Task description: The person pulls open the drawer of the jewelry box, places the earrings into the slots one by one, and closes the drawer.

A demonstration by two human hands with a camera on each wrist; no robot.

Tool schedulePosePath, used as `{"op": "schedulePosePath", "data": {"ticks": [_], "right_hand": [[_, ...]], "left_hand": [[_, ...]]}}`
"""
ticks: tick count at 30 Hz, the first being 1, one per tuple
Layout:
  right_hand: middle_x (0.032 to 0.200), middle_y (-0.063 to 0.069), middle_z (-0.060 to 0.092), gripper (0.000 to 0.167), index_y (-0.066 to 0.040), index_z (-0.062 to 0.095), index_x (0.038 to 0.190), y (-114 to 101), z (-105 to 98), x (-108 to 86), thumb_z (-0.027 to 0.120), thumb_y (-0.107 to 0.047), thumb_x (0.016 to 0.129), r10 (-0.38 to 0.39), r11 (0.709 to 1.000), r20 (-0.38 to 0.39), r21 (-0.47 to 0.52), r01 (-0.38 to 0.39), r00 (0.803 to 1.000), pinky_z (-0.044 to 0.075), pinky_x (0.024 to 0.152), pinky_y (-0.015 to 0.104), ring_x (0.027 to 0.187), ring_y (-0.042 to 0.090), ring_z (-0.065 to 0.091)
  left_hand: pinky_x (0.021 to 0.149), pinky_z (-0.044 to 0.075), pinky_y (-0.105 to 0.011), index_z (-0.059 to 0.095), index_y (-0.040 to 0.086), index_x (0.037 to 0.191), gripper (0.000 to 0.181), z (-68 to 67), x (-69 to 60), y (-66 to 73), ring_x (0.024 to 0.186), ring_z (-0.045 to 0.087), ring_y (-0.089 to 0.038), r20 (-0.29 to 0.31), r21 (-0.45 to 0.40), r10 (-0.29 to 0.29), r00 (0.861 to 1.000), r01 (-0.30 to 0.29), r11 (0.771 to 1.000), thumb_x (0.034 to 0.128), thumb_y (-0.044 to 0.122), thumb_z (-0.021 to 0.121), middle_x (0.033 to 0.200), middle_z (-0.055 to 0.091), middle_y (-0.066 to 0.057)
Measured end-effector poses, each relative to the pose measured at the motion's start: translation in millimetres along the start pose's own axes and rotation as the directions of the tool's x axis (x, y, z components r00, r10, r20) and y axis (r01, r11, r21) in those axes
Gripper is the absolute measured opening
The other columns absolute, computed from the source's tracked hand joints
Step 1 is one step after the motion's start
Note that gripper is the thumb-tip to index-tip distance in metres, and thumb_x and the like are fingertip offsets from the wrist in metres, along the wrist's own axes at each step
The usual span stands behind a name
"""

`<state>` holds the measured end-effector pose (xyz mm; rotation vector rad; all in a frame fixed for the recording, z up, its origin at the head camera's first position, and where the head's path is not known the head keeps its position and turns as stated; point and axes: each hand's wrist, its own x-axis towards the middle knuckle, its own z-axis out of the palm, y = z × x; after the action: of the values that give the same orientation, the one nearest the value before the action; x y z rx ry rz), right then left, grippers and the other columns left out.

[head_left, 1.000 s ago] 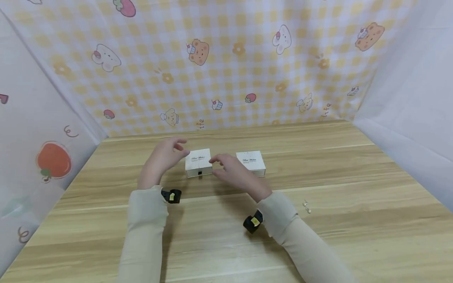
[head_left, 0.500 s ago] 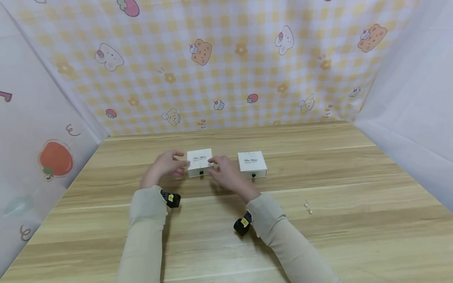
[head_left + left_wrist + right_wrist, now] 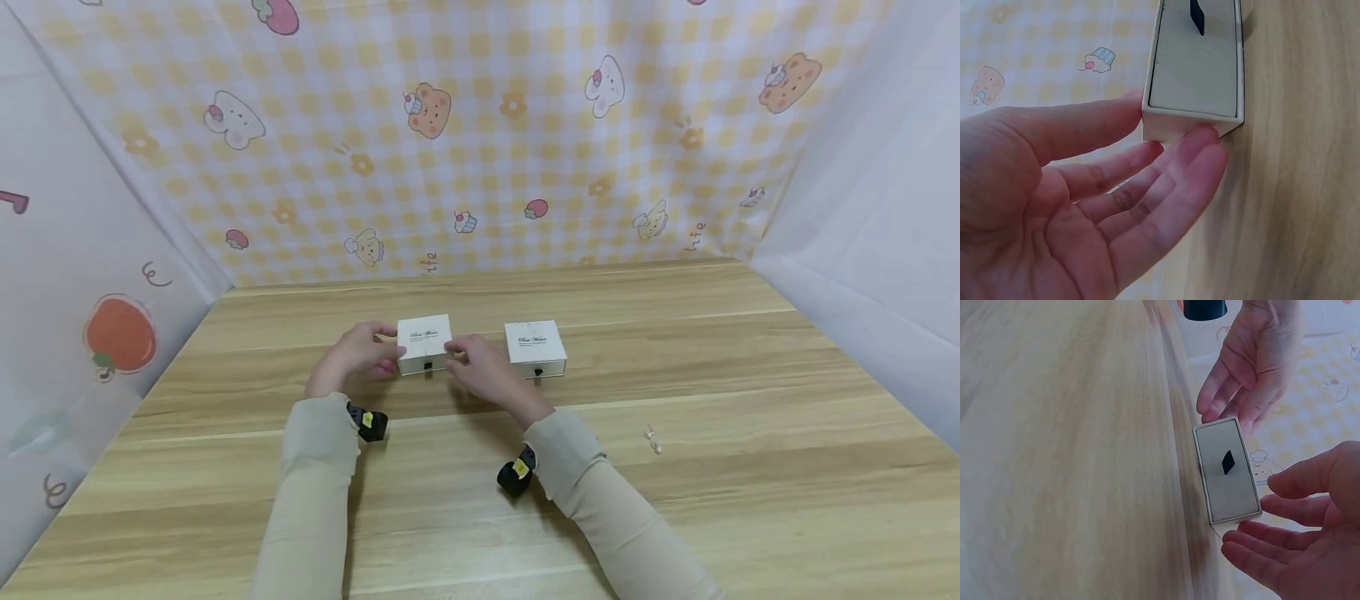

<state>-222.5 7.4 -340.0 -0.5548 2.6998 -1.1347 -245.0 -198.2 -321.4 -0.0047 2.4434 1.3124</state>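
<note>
A small white gift box (image 3: 424,333) with dark script on its lid and a black pull tab (image 3: 1229,462) on its front lies on the table between the two hands. My left hand (image 3: 352,358) touches its left side with thumb and fingertips, the fingers fairly straight, as the left wrist view shows. On the other side, my right hand (image 3: 483,368) has its fingertips at the box's right side, some of them against it. Neither hand is curled round the box. A second matching white box (image 3: 535,342) sits just right of the right hand, its front tab facing me.
A small pair of shiny pieces that look like earrings (image 3: 652,440) lies on the wooden table (image 3: 712,367) to the right of the right forearm. A checked cloth (image 3: 480,150) hangs behind the table, with white sheets at both sides.
Both hands have come down to the sides of the left box. The right hand has moved left and uncovered the second box's front. The boxes keep their places on the table.
</note>
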Motion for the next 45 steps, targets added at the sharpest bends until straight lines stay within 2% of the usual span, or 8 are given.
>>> {"op": "schedulePosePath", "data": {"ticks": [10, 14, 20, 25, 30, 33, 40, 45], "right_hand": [[0.128, 0.015, 0.054, 0.035, -0.002, 0.054, 0.127, 1, 0, 0.5, 0.052, -0.013, 0.094, 0.011, 0.998, 0.007, 0.054, -0.011, 1.0, 0.048, 0.092, 0.038, 0.114, 0.027, 0.055], [0.128, 0.014, 0.056, 0.035, -0.001, 0.053, 0.128, 1, 0, 0.2, 0.052, -0.012, 0.094, 0.02, 0.997, 0.03, 0.08, -0.022, 0.999, 0.048, 0.092, 0.037, 0.115, 0.027, 0.055], [0.128, 0.014, 0.055, 0.035, -0.001, 0.054, 0.127, -2, -1, -1.9, 0.052, -0.011, 0.094, 0.024, 0.997, 0.051, 0.069, -0.028, 0.998, 0.048, 0.092, 0.037, 0.115, 0.027, 0.055], [0.127, 0.015, 0.055, 0.035, -0.001, 0.053, 0.127, -3, -3, -6.0, 0.052, -0.011, 0.093, 0.016, 0.999, 0.063, 0.04, -0.019, 0.998, 0.048, 0.092, 0.036, 0.113, 0.026, 0.056], [0.126, 0.016, 0.055, 0.035, 0.001, 0.053, 0.127, -2, -6, -12.9, 0.053, -0.01, 0.093, -0.015, 1.0, 0.079, 0.011, 0.015, 0.997, 0.049, 0.091, 0.036, 0.111, 0.027, 0.057], [0.127, 0.017, 0.055, 0.035, 0.002, 0.054, 0.126, 0, -8, -17.5, 0.053, -0.01, 0.093, -0.04, 0.999, 0.085, 0.007, 0.04, 0.996, 0.049, 0.091, 0.036, 0.11, 0.028, 0.058], [0.125, 0.016, 0.056, 0.033, 0.003, 0.056, 0.122, 4, -12, -28.5, 0.054, -0.008, 0.092, -0.07, 0.998, 0.083, 0.007, 0.07, 0.994, 0.049, 0.09, 0.036, 0.108, 0.027, 0.059], [0.122, 0.015, 0.058, 0.031, 0.002, 0.057, 0.12, 6, -15, -41.3, 0.055, -0.009, 0.091, -0.075, 0.997, 0.072, 0.009, 0.074, 0.995, 0.05, 0.089, 0.034, 0.106, 0.026, 0.06]], "left_hand": [[0.082, 0.053, -0.034, 0.031, -0.009, 0.137, 0.051, 1.7, 0.4, -0.9, 0.084, 0.063, -0.023, 0.031, -0.081, -0.002, 1.0, 0.004, 0.997, 0.0923, 0.003, 0.052, 0.118, 0.05, -0.027], [0.083, 0.053, -0.035, 0.03, -0.01, 0.137, 0.051, 3.2, -2.0, -0.4, 0.084, 0.063, -0.022, 0.039, -0.08, -0.01, 0.999, 0.013, 0.997, 0.092, 0.001, 0.052, 0.12, 0.05, -0.029], [0.083, 0.053, -0.036, 0.021, -0.002, 0.144, 0.06, 4.3, -4.3, 2.8, 0.085, 0.06, -0.023, 0.04, -0.065, -0.049, 0.998, 0.052, 0.997, 0.0925, 0.001, 0.051, 0.119, 0.045, -0.025], [0.083, 0.053, -0.037, 0.012, 0.0, 0.148, 0.068, 5.3, -4.8, 5.3, 0.086, 0.059, -0.023, 0.062, -0.019, -0.019, 0.998, 0.02, 1.0, 0.0923, 0.001, 0.051, 0.118, 0.044, -0.027], [0.084, 0.053, -0.038, 0.008, 0.001, 0.148, 0.072, 7.1, -6.2, 5.6, 0.087, 0.057, -0.024, 0.101, -0.002, 0.012, 0.995, -0.012, 1.0, 0.0915, -0.001, 0.051, 0.111, 0.047, -0.025], [0.083, 0.053, -0.037, 0.007, 0.003, 0.149, 0.074, 7.8, -7.5, 4.4, 0.086, 0.057, -0.025, 0.13, -0.014, 0.018, 0.991, -0.016, 1.0, 0.0909, -0.002, 0.053, 0.11, 0.046, -0.024], [0.085, 0.052, -0.039, 0.006, 0.006, 0.149, 0.075, 11.2, -13.5, 2.8, 0.088, 0.058, -0.027, 0.185, -0.111, 0.022, 0.982, -0.001, 0.994, 0.0904, -0.004, 0.052, 0.118, 0.04, -0.027], [0.081, 0.054, -0.037, 0.008, 0.005, 0.148, 0.075, 19.3, -19.6, 4.9, 0.085, 0.059, -0.027, 0.182, -0.096, 0.035, 0.983, -0.018, 0.995, 0.0897, -0.003, 0.053, 0.114, 0.041, -0.026]]}}
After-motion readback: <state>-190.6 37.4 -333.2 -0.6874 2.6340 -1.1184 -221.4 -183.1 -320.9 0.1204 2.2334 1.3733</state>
